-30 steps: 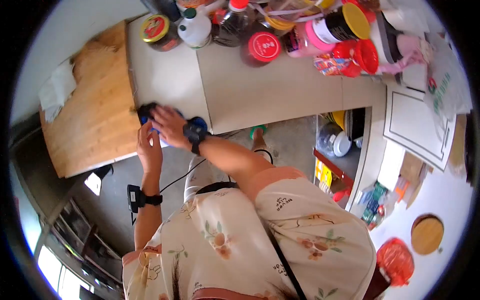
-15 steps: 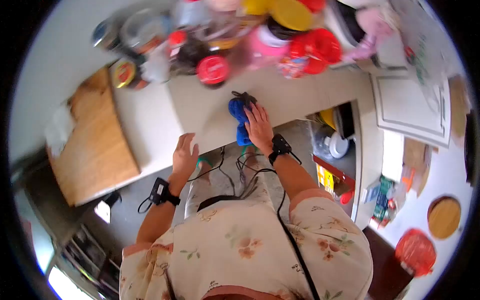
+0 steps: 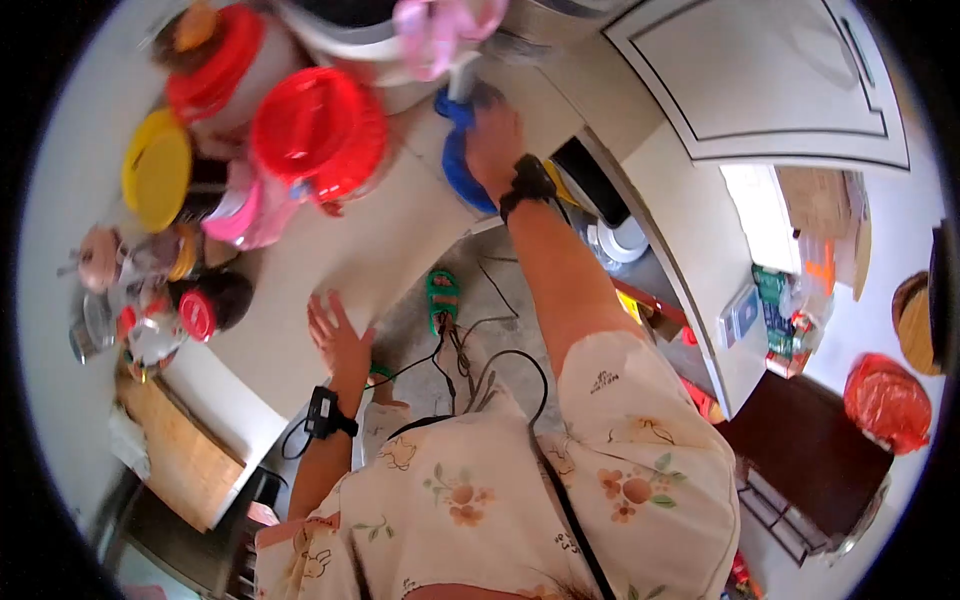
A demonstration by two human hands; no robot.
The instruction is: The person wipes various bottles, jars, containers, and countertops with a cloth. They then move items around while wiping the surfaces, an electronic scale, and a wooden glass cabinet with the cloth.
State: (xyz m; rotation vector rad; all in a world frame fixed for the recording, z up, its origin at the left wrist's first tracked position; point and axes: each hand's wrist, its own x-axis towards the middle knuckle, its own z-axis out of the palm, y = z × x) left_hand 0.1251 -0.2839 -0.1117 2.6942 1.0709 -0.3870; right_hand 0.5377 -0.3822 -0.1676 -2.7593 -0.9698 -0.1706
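Observation:
A blue cloth lies on the pale countertop, near the counter's inner corner. My right hand is over its right side, palm down and somewhat blurred, with the fingers reaching towards a dark patch at the cloth's far end. My left hand rests on the counter's front edge with its fingers spread and nothing in it. Left of the cloth stands a jar with a red lid. Whether the fingers of my right hand grip the cloth is hard to make out.
Jars, among them one with a yellow lid, crowd the counter's back left. A wooden board is at the lower left. An open cabinet and a white door are on the right. Cables hang before my legs.
The view has turned towards the right. My right hand and the blue cloth have moved along the counter to its corner. My left hand now touches the counter's edge.

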